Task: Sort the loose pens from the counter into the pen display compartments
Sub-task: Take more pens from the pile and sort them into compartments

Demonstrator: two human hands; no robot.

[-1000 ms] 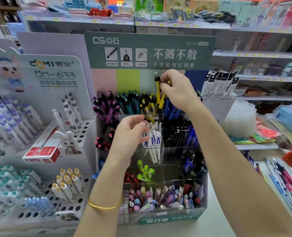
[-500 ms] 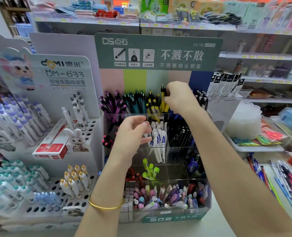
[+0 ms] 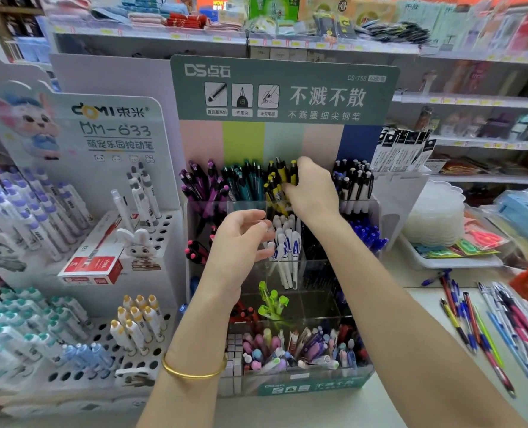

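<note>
Yellow pens (image 3: 279,177): standing clip-end up in the top row of the pen display (image 3: 306,387), in the compartment between the teal pens (image 3: 244,180) and the blue-and-white pens (image 3: 354,183).
Right hand (image 3: 313,196): reached over that compartment, fingers curled in among the yellow pens and pinching them. I cannot tell which single pen it has.
Left hand (image 3: 241,239): lower, in front of the white pens (image 3: 287,242), fingers loosely bent, nothing visible in it.
Loose pens (image 3: 485,322): lying flat on the desk (image 3: 318,409) to the right of the display, well apart from both hands, with blue, red, green and yellow barrels mixed.
Handling: light, stiff plastic sticks, smooth and likely to roll or slip. Not fragile, though clips may snag on neighbours.
Where to hold: probably mid-barrel or just under the clip, thumb against two fingertips, tip down, so each drops straight in.
Risk: the yellow compartment looks packed, so a pen pushed in crooked could tip the others.
</note>
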